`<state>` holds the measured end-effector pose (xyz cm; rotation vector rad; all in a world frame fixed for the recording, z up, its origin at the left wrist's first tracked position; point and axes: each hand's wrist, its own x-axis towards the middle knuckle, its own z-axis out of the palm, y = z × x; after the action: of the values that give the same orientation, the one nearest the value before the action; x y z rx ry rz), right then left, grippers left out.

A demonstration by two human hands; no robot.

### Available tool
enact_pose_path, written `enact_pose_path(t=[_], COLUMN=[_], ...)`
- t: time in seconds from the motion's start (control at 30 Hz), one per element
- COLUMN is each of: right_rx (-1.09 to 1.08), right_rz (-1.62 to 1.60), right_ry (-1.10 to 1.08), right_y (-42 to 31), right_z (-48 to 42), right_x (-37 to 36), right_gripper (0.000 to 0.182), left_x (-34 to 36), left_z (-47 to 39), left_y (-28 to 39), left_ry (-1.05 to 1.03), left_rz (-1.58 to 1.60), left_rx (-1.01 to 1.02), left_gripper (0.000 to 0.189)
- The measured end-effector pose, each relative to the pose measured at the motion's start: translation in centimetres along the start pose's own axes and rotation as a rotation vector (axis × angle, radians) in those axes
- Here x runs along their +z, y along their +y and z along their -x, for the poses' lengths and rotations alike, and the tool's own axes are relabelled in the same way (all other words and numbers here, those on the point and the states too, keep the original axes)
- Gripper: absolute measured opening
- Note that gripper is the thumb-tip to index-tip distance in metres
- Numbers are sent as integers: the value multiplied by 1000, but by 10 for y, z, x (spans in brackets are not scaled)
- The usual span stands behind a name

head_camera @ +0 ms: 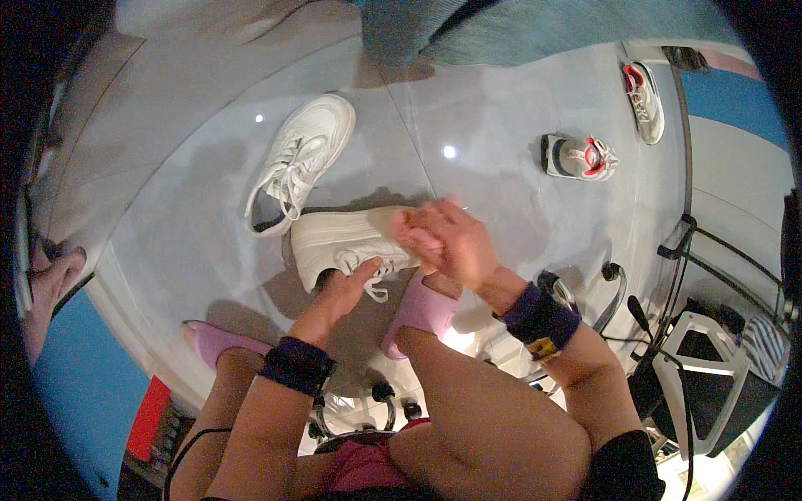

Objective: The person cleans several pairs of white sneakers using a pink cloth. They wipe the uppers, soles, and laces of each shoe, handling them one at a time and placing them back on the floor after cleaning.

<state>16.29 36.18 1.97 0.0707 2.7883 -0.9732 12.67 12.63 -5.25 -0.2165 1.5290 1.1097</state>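
Note:
A white lace-up sneaker (351, 238) is tipped on its side, its pale sole edge facing away from me. My left hand (343, 289) grips it at the ankle opening, fingers inside and thumb over the laced part. Over its toe end is my right hand (448, 241), blurred, with curled fingers. Whether anything small is between those fingers cannot be made out. A second white sneaker (301, 163) lies just beyond on the glossy grey floor (501, 206), its laces tied in a bow.
Two sneakers with red lining, one nearer (579, 158) and one farther (644, 103), are at the right. Pink slippers (426, 307) cover my feet. Chair casters (382, 391) stand beneath me. A black-and-white frame (702, 376) sits lower right. Another person's bare foot (59, 275) shows at the left.

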Motion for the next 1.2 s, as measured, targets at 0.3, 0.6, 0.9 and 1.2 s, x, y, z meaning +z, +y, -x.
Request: enact_pose_path(t=[0.3,0.6,0.9,1.2], right_rx=[240,62,300,153], right_rz=[21,-195,-171,-251], right_ry=[-65,196,281,413], right_y=[72,30,74,-5], right_z=[75,19,68,-20], right_x=[8,15,-17,-49], right_gripper=[31,45,31,30], left_x=[5,2,7,18], left_z=[4,-6,11,34], left_y=[20,20,60,77], left_ry=[86,-8,111,17], left_rz=[12,252,810,1009], left_rx=[-36,5,34,87], left_gripper=[54,43,48,47])
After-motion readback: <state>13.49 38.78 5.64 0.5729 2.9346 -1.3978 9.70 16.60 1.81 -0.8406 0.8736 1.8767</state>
